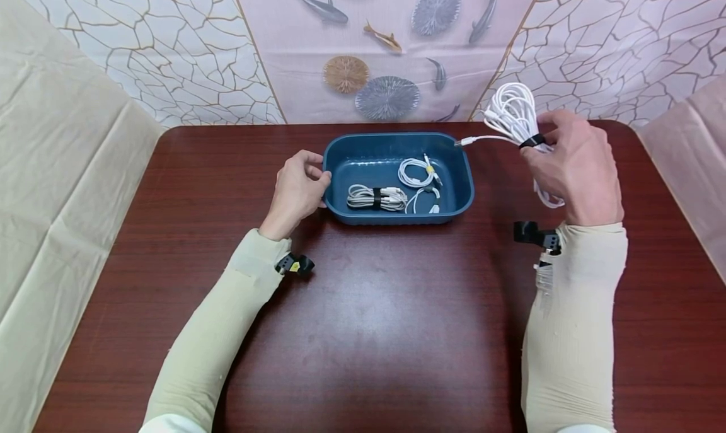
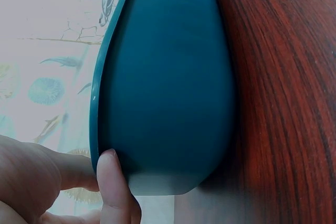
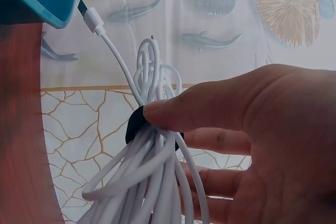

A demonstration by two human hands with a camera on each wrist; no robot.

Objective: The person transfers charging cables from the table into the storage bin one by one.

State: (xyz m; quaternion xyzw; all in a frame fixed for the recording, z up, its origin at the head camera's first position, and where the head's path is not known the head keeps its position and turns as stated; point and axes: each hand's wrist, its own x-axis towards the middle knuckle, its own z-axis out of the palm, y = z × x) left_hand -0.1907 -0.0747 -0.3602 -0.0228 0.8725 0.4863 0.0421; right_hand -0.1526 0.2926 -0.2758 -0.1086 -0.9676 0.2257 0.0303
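Note:
My right hand (image 1: 584, 162) holds a bundled white USB cable (image 1: 513, 115) in the air, right of the blue plastic bin (image 1: 397, 220). A black strap (image 3: 137, 125) wraps the bundle's middle, with my thumb pressed at it. One plug (image 3: 93, 20) sticks out loose toward the bin's right rim. My left hand (image 1: 297, 190) grips the bin's left end at the rim, its fingertips (image 2: 111, 169) against the wall. Inside the bin lie a strapped white cable bundle (image 1: 363, 197), a coiled white cable with a yellow tie (image 1: 409, 179) and a short white cable (image 1: 416, 196).
The bin stands near the back edge of a dark red wooden table (image 1: 363, 332). Behind it hangs a patterned cloth (image 1: 386, 55), with pale cloth at both sides. A small black camera mount (image 1: 295, 264) sits on each wrist.

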